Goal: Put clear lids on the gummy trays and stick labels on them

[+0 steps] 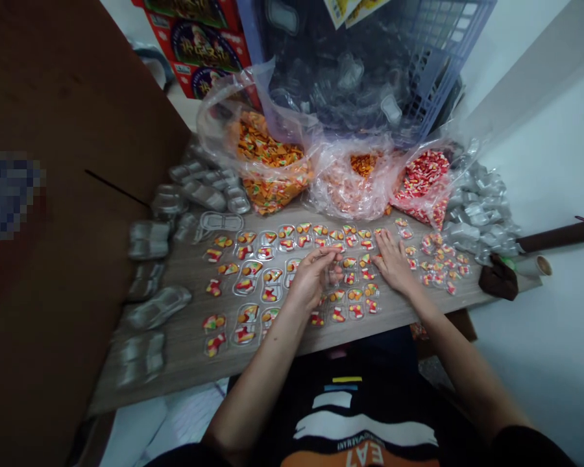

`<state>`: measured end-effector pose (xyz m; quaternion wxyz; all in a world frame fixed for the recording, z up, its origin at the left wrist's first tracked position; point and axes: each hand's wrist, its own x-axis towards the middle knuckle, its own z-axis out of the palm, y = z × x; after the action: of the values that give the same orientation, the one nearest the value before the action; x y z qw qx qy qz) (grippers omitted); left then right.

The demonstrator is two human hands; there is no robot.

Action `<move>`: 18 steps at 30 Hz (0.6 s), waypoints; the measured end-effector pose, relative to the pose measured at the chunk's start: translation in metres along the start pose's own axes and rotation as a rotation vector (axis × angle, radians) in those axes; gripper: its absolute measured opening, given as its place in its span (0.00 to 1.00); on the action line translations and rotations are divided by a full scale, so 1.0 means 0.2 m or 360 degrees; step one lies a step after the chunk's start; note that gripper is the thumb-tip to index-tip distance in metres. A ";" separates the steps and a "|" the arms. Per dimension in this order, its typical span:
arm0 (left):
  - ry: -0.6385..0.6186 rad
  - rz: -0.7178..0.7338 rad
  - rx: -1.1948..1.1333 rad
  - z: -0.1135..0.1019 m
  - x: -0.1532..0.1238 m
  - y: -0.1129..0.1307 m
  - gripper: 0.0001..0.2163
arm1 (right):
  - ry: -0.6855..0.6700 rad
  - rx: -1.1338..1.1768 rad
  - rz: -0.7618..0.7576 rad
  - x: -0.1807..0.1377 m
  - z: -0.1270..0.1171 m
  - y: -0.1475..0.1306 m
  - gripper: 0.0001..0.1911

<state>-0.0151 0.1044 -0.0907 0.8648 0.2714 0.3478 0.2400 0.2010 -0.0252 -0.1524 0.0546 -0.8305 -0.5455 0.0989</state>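
Note:
My left hand [314, 275] is over the middle of the table, with thumb and fingers pinched together. Something clear seems to show under its fingertips, but I cannot make out what it is. My right hand [393, 263] lies flat with fingers spread, touching the rows of small trays. Each clear plastic tray [244, 277] has two hollows holding small red, orange and yellow pieces. Loose pairs of these pieces [214, 331] lie at the left end of the rows. More filled trays [438, 266] sit in a cluster right of my right hand.
Behind the rows stand open plastic bags of orange pieces [272, 178], orange bits [353, 185] and red-white pieces [423, 185]. A purple basket [423, 84] holds clear plastic. Stacked clear trays [148, 240] line the left; others [477, 214] pile right, near a cup [535, 264].

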 end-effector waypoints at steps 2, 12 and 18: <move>-0.0003 0.0005 0.0001 0.01 -0.01 0.01 0.16 | -0.0004 0.0002 0.0015 0.00 -0.01 0.00 0.36; -0.0015 0.0090 0.0018 -0.02 -0.06 0.06 0.16 | 0.0189 -0.0094 0.0050 0.04 -0.03 0.09 0.33; -0.0051 0.0042 0.0029 0.01 -0.05 0.07 0.14 | 0.0071 -0.0156 0.0061 0.06 -0.01 0.10 0.36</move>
<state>-0.0230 0.1068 -0.0753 0.8645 0.2875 0.3325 0.2440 0.2244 -0.0217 -0.1554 0.0242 -0.8444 -0.5324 0.0545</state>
